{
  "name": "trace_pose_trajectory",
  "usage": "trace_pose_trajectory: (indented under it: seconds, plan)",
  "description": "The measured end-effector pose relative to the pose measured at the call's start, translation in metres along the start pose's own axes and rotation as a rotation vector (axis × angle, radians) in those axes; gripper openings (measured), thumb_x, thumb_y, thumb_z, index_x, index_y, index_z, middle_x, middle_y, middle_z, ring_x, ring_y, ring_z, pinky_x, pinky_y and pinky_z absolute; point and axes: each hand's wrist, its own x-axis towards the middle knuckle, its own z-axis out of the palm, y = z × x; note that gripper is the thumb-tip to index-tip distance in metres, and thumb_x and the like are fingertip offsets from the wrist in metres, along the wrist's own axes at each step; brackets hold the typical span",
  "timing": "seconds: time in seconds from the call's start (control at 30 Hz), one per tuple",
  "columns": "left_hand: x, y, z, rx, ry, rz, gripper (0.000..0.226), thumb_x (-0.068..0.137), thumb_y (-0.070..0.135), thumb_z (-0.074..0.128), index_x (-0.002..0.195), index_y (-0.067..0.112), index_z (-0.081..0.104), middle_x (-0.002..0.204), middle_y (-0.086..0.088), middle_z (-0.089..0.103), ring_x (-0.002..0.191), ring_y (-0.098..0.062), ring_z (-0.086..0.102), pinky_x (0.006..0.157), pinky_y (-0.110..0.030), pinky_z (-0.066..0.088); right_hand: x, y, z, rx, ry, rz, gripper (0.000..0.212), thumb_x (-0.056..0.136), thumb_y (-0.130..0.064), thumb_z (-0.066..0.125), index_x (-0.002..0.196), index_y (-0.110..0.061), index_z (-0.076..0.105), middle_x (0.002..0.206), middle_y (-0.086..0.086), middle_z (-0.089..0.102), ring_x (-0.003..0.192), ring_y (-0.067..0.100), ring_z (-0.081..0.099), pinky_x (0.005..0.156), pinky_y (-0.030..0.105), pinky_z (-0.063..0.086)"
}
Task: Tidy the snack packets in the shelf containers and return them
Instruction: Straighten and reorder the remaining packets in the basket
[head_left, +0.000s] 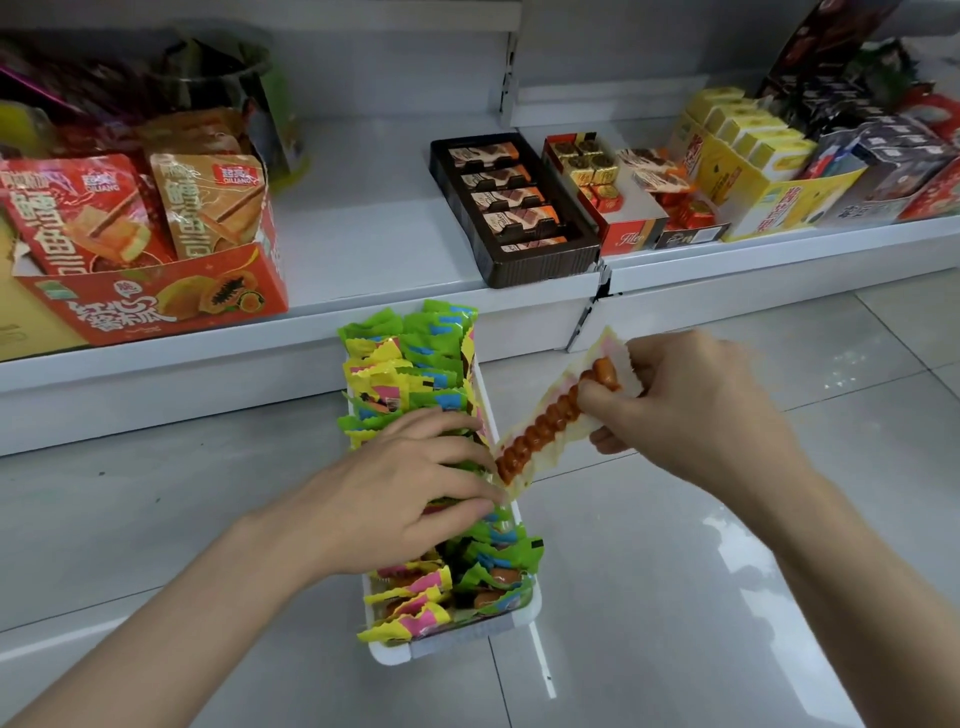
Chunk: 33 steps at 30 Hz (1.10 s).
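At the left of the frame I see a red papaya carton (156, 301) on the white shelf (363, 244), printed with large Chinese characters and sliced papaya; the packets standing in it carry the brand "QILIANG" in small white letters.

In the lower middle, on the grey tiled floor (675, 597), sits the white container (467, 642), long and narrow, its far end touching the shelf base. It is packed with green, yellow and pink snack packets (415, 358); their print is too small for me to read. My left hand (395, 499) rests on the packets near the middle of the container, fingers curled down onto them, its fingertips meeting the lower end of a long sausage packet (545, 421).

That packet, clear-edged with a reddish-brown twisted stick inside, slants from the container's right rim up toward the right. My right hand (691, 405) pinches its upper end between thumb and fingers.

Above, on the shelf, stands a dark brown tray (540, 265) of chocolate bars, then a red box (631, 239) reading "Fileo" or similar; I cannot be sure. At the upper right is a yellow display box (769, 202) with red Chinese lettering.
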Motion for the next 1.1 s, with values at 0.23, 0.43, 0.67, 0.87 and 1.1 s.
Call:
trace_pose_trajectory:
  seconds: [0.23,0.43,0.67,0.87,1.1]
  plan:
    - [0.002,-0.002,0.001,0.011,0.048,0.012,0.033,0.1,0.043,0.045,0.114,0.035,0.074,0.124,0.015,0.066,0.138,-0.015,0.041,0.118,-0.038,0.027,0.0,-0.008,0.035,-0.013,-0.166,0.033,0.022,0.082,-0.03,0.064,0.071,-0.012,0.066,0.053,-0.006,0.069,0.055,0.001,0.067,0.041,0.013,0.044]
    - [-0.001,-0.006,0.004,-0.016,0.071,0.028,0.03,0.1,0.045,0.046,0.115,0.041,0.072,0.127,0.02,0.062,0.142,-0.008,0.035,0.12,-0.035,0.022,0.004,-0.006,0.061,-0.226,-0.391,0.002,0.031,0.091,-0.038,0.06,0.089,-0.009,0.07,0.08,0.009,0.075,0.074,0.019,0.072,0.06,0.024,0.057]
    - [0.0,-0.006,0.004,-0.016,0.114,0.044,0.03,0.098,0.046,0.049,0.116,0.042,0.072,0.126,0.016,0.064,0.14,-0.01,0.038,0.12,-0.033,0.023,0.007,-0.006,0.057,-0.168,-0.275,-0.034,0.032,0.089,-0.035,0.067,0.06,-0.022,0.066,0.062,0.001,0.073,0.06,0.009,0.07,0.048,0.014,0.048]
    - [-0.005,-0.008,0.003,-0.113,0.174,0.034,0.022,0.094,0.039,0.063,0.109,0.031,0.077,0.127,0.009,0.064,0.134,-0.009,0.045,0.114,-0.031,0.033,0.01,0.005,0.071,-0.015,-0.363,0.085,0.028,0.086,-0.033,0.074,0.069,-0.011,0.073,0.062,0.002,0.073,0.059,0.008,0.071,0.051,0.012,0.049]
    - [-0.047,-0.019,-0.001,-0.296,0.659,-0.361,0.025,0.089,0.027,0.067,0.114,0.027,0.07,0.13,0.007,0.057,0.126,-0.004,0.05,0.11,-0.02,0.035,0.006,0.035,0.059,0.286,-0.398,0.161,0.045,0.074,-0.068,0.067,0.091,-0.028,0.075,0.084,-0.007,0.076,0.074,0.01,0.074,0.076,0.035,0.063]
